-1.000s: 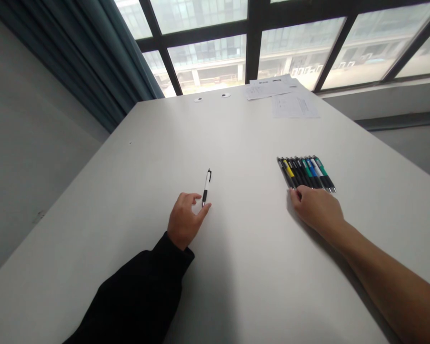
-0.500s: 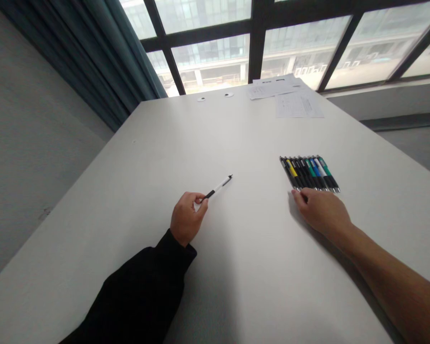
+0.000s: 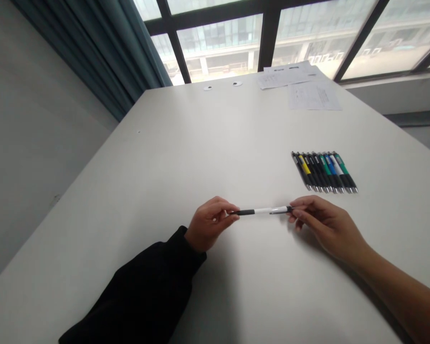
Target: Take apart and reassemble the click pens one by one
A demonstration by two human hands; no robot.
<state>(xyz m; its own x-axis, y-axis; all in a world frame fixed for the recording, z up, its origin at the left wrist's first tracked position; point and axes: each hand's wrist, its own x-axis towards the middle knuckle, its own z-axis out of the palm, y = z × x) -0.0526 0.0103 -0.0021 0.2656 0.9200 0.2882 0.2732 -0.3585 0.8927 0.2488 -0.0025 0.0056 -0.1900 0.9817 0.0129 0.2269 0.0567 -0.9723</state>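
I'm holding a white-and-black retractable pen (image 3: 263, 210) level at lower centre of the frame, my left hand (image 3: 211, 224) pinching its black grip and my right hand (image 3: 326, 229) pinching its far end (fingertips only, both nearly closed). A row of pens (image 3: 324, 172) is lying at centre right, with neither hand on it.

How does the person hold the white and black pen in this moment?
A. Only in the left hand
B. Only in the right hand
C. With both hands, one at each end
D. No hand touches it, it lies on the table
C: the left hand grips the black end of the pen, and the right hand grips its other end.
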